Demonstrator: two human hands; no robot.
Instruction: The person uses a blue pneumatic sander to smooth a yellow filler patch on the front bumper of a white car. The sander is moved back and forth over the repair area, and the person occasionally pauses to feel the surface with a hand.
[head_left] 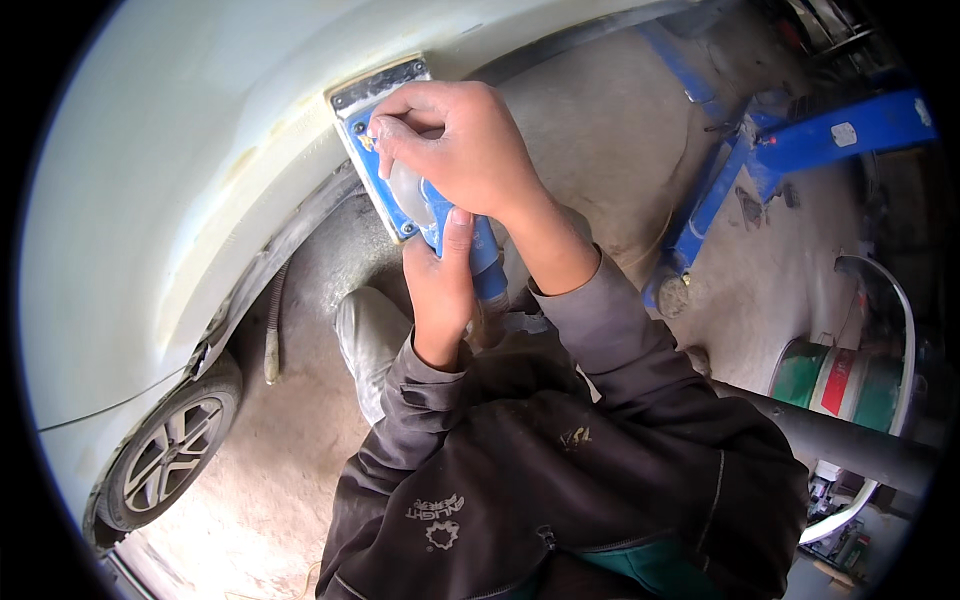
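Note:
A blue rectangular sander [384, 198] with a grey dome and dusty rim lies against, or very close to, the pale car panel [200, 170], at the wheel arch edge. My left hand [440, 285] wraps its rear handle, thumb on top. Over the front of the sander, my right hand [455, 145] is closed, thumb and forefinger drawn together beside a small yellowish spot. Whatever those fingertips pinch is too small to make out. A blue tube [488, 270] runs back from the handle toward my body. Pale dust coats my right fingers.
At lower left stands the car's spoked wheel [172, 455]. A ribbed hose [273, 330] hangs beside it. To the right are a blue metal lift arm [840, 130], a green, white and red drum [840, 380], a dark bar [830, 430] and a pale curved hose [908, 340].

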